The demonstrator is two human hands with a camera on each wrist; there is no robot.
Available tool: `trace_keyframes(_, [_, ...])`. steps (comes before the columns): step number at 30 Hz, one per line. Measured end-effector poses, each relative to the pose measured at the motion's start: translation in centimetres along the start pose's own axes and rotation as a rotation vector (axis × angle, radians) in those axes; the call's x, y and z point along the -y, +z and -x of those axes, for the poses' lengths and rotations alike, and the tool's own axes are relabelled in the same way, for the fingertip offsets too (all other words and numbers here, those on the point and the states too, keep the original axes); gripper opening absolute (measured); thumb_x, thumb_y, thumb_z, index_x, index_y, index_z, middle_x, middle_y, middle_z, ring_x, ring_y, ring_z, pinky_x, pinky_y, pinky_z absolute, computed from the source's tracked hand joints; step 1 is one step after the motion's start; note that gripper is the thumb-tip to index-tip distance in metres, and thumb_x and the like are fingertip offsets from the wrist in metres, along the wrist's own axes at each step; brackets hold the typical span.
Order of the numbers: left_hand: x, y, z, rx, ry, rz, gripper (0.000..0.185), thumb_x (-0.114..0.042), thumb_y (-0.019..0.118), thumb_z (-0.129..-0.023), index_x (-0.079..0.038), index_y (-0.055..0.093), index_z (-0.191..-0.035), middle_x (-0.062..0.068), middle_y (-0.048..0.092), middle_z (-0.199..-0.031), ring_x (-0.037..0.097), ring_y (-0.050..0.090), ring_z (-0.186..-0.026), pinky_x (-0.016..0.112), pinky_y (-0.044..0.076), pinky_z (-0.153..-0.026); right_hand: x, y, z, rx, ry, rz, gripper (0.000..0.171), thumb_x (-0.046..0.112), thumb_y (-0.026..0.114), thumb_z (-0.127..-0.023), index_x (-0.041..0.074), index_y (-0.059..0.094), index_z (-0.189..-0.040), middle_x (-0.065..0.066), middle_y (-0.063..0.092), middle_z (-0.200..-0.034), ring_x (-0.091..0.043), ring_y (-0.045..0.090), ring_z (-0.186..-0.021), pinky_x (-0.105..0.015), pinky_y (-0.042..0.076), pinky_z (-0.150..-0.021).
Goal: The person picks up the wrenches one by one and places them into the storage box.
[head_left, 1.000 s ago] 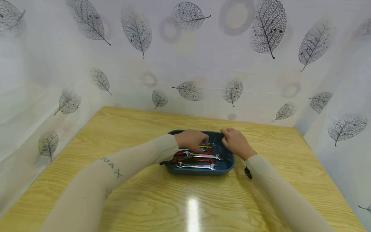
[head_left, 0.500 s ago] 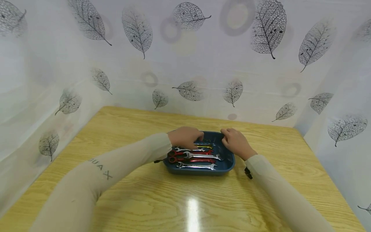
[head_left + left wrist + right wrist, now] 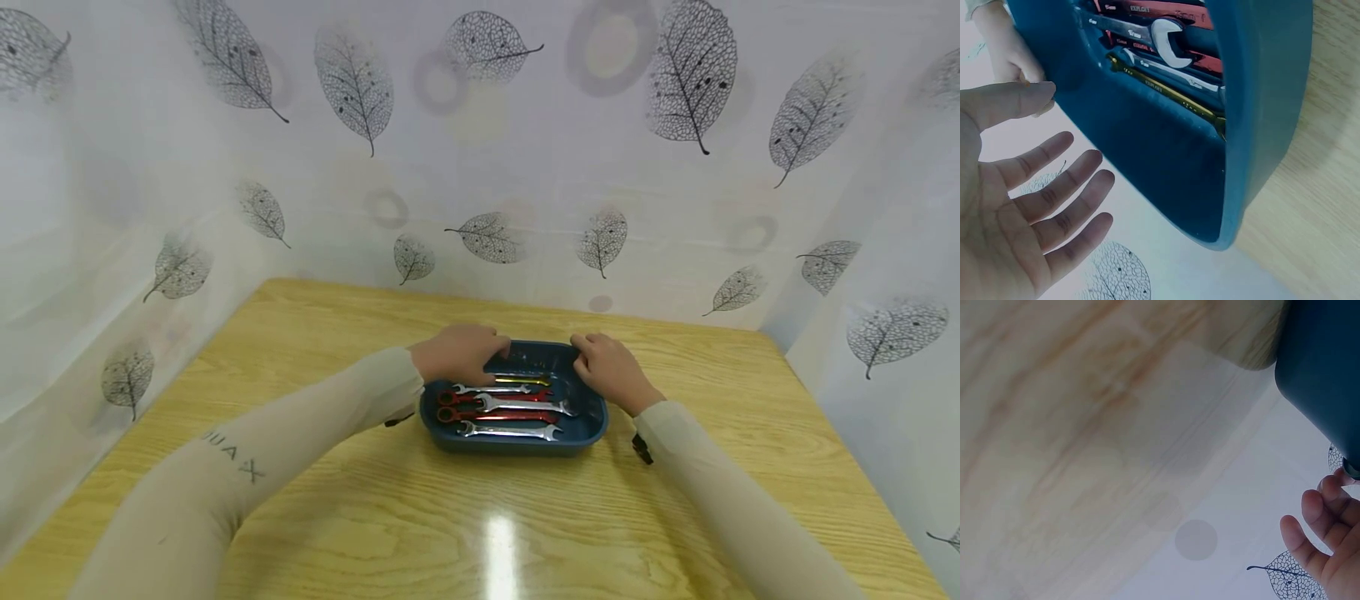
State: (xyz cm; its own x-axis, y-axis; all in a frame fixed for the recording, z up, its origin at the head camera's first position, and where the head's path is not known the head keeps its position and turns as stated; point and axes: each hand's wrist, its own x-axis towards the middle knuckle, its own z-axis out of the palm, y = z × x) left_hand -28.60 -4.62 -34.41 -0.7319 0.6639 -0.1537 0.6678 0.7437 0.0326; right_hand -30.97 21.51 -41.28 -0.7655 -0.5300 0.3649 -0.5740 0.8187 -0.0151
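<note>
A dark blue plastic tray (image 3: 517,447) stands on the table with several wrenches lying side by side in it. Nearest the front is a silver open-end wrench (image 3: 510,431), then a red ratchet wrench (image 3: 498,415). A larger silver wrench (image 3: 525,405) lies over the red ones, and a gold wrench (image 3: 1166,92) is farthest back. My left hand (image 3: 457,352) hovers over the tray's far left part, holding nothing; its fingers are spread apart in the left wrist view. With fingers and thumb my right hand (image 3: 613,372) grips the rim at the far right corner.
The light wooden table (image 3: 480,517) extends around the tray. Pale cloth (image 3: 517,175) printed with leaves rises behind it and along both sides. Beside the right cuff is a small black strap piece (image 3: 642,448).
My left hand has drawn back leftwards over the tray, uncovering the left ends of the red and silver wrenches and more of the gold one. The right hand stays on the rim.
</note>
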Motion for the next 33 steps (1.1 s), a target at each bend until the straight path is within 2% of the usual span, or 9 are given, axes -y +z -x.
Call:
trace_keyframes(6, [0.7, -0.1, 1.0, -0.03, -0.026, 0.012, 0.043, -0.029, 0.064, -0.086, -0.012, 0.055, -0.124, 0.006, 0.06, -0.118, 0.022, 0.059, -0.104, 0.038, 0.049, -0.088, 0.0, 0.0, 0.0, -0.001, 0.008, 0.0, 0.006, 0.006, 0.049, -0.084, 0.008, 0.046, -0.08, -0.003, 0.039, -0.06, -0.016, 0.035, -0.055, -0.028, 0.029, -0.053])
trace_keyframes(10, [1.2, -0.1, 1.5, -0.058, -0.06, -0.028, 0.044, -0.03, 0.064, -0.086, -0.012, 0.053, -0.124, 0.008, 0.06, -0.117, 0.023, 0.059, -0.101, 0.039, 0.05, -0.085, 0.0, 0.0, 0.1, -0.009, 0.006, 0.023, 0.006, 0.006, 0.049, -0.083, 0.008, 0.046, -0.079, -0.003, 0.038, -0.059, -0.016, 0.034, -0.053, -0.027, 0.027, -0.051])
trace_keyframes(17, [2.0, 0.4, 2.2, -0.103, -0.104, -0.11, 0.044, -0.032, 0.064, -0.085, -0.012, 0.054, -0.123, 0.008, 0.061, -0.112, 0.023, 0.06, -0.096, 0.039, 0.051, -0.083, -0.1, -0.1, 0.3, -0.024, -0.007, 0.18, 0.004, 0.01, 0.049, -0.085, 0.007, 0.052, -0.084, -0.004, 0.042, -0.061, -0.02, 0.039, -0.054, -0.032, 0.027, -0.052])
trace_keyframes(22, [2.5, 0.7, 2.5, -0.124, -0.115, -0.083, 0.045, -0.032, 0.065, -0.085, -0.012, 0.055, -0.123, 0.009, 0.061, -0.112, 0.023, 0.061, -0.095, 0.039, 0.051, -0.082, 0.1, -0.2, 0.6, -0.03, 0.004, 0.218, 0.008, 0.013, 0.05, -0.087, 0.008, 0.056, -0.086, -0.005, 0.047, -0.063, -0.021, 0.043, -0.056, -0.035, 0.033, -0.053])
trace_keyframes(29, [3.4, 0.7, 2.8, -0.171, -0.147, -0.048, 0.045, -0.033, 0.065, -0.085, -0.012, 0.055, -0.123, 0.008, 0.061, -0.109, 0.022, 0.061, -0.086, 0.039, 0.052, -0.075, 0.2, -0.3, 0.7, -0.057, 0.038, 0.267, 0.008, 0.015, 0.051, -0.086, 0.009, 0.054, -0.081, -0.006, 0.047, -0.065, -0.024, 0.045, -0.059, -0.036, 0.031, -0.056])
trace_keyframes(33, [4.0, 0.7, 3.0, -0.195, -0.169, -0.006, 0.044, -0.032, 0.065, -0.085, -0.012, 0.055, -0.123, 0.009, 0.062, -0.11, 0.024, 0.062, -0.09, 0.041, 0.052, -0.077, 0.3, -0.3, 0.7, -0.065, 0.083, 0.292, 0.013, 0.02, 0.052, -0.087, 0.01, 0.055, -0.08, -0.009, 0.052, -0.068, -0.027, 0.049, -0.063, -0.04, 0.035, -0.058])
